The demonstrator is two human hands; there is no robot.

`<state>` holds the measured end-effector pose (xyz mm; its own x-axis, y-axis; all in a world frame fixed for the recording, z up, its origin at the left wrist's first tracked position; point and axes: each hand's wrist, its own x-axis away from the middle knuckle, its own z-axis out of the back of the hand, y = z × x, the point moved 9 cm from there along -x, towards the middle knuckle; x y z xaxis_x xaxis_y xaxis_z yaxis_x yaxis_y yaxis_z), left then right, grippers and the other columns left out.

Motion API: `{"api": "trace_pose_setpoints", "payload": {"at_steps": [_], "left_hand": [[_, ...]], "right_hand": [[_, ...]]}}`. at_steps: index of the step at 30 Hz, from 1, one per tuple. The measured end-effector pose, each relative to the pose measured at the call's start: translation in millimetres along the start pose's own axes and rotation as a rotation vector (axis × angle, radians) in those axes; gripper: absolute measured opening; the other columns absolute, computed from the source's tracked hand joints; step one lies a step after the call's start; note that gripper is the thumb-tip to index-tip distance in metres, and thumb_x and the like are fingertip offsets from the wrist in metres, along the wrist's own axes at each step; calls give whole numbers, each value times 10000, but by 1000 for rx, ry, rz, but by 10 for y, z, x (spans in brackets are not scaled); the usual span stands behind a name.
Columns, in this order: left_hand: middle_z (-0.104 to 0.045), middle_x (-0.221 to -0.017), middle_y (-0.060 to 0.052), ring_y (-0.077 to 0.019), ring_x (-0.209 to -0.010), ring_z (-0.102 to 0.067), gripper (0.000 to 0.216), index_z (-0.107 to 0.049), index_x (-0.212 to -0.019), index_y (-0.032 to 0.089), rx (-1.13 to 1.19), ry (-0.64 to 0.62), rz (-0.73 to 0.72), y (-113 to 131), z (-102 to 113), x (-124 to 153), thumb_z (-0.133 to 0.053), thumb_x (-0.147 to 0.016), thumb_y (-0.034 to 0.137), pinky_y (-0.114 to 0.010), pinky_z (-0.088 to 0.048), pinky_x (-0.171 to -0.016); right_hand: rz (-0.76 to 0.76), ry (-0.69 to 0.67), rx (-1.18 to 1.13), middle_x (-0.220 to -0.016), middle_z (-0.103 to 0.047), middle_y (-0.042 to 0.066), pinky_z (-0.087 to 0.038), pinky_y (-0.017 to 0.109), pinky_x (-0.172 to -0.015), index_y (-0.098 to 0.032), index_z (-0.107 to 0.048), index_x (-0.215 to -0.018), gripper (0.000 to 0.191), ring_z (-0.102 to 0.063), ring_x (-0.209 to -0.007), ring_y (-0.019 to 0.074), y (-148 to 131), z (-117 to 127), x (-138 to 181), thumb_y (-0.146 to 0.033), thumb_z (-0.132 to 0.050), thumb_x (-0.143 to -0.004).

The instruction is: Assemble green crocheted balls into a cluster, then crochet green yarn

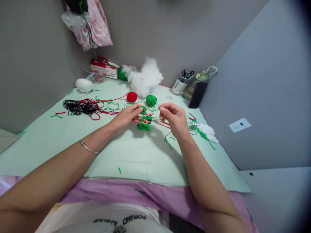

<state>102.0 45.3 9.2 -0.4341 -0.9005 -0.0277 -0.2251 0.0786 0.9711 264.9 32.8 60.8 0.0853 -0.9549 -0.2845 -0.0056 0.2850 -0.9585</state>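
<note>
My left hand point(130, 116) is closed around a green crochet piece point(145, 125), which has small red and dark parts on it. My right hand point(175, 118) pinches a thin needle-like tool point(158, 105) between thumb and fingers; its exact kind is too fine to make out. A strand of green yarn runs from the crochet piece towards my right hand. Under and between the hands lies a pair of scissors point(161, 122) with orange-red handles, partly hidden by my right hand. Just beyond the hands sits a green yarn ball point(151, 100), with a red yarn ball point(131, 96) to its left.
A black yarn tangle point(81, 106) lies at left, near a white yarn ball point(84, 85). White stuffing point(145, 77) is heaped at the back. A pen cup point(179, 84), a bottle point(202, 76) and a phone point(198, 94) stand back right. Green yarn scraps point(204, 134) lie at right.
</note>
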Motion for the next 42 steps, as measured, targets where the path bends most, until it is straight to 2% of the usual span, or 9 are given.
{"api": "trace_pose_setpoints", "payload": {"at_steps": [6,12,21,27,32,38,42], "left_hand": [[-709,-1149,-103,-171,-842,-737,372,-620,-1027,160,45,-30,-28,1,-16,-3,-669,-903,507,-260,-574,-736],[-734,-1096,-118,-191,-888,-747,330,-636,-1051,148,95,-19,-4,-22,-18,-4,-630,-945,461,-267,-582,-755],[-741,-1100,-131,-192,-881,-744,339,-632,-1019,147,110,-53,-17,-31,-42,-11,-644,-933,474,-282,-581,-781],[-741,-1045,-92,-198,-897,-721,388,-641,-985,169,90,-38,-6,-40,-38,-4,-735,-846,519,-315,-563,-807],[-711,-942,-31,-158,-862,-672,354,-703,-987,177,78,20,-27,-17,33,-7,-799,-795,458,-292,-537,-828],[-724,-1006,-31,-146,-916,-701,355,-712,-1134,195,219,-9,15,-18,29,-15,-812,-802,275,-277,-543,-909],[-735,-963,-31,-153,-929,-712,353,-717,-1129,186,219,-40,4,-44,48,-37,-814,-793,231,-309,-534,-966]], "right_hand": [[14,-45,113,-681,-589,-21,-418,252,-546,-192,-738,-782,166,-495,-584,95,-23,-52,18,-348,-795,-773],[85,-96,286,-759,-551,-2,-421,277,-597,-196,-748,-763,108,-523,-668,117,-49,-163,67,-300,-746,-794],[97,-103,459,-781,-600,7,-400,283,-611,-188,-727,-776,78,-525,-652,115,-68,-201,93,-234,-683,-822],[93,-93,471,-785,-595,4,-400,281,-615,-186,-710,-772,77,-523,-650,115,-61,-216,99,-222,-665,-823],[109,-71,486,-757,-566,-4,-397,287,-629,-188,-692,-756,89,-507,-653,119,-39,-218,103,-214,-641,-825],[18,-70,303,-767,-555,5,-390,290,-612,-199,-689,-742,153,-474,-674,133,123,-159,38,-346,-713,-778],[-64,-72,182,-757,-597,2,-408,290,-633,-192,-692,-753,217,-470,-664,124,209,-185,39,-396,-761,-727]]}}
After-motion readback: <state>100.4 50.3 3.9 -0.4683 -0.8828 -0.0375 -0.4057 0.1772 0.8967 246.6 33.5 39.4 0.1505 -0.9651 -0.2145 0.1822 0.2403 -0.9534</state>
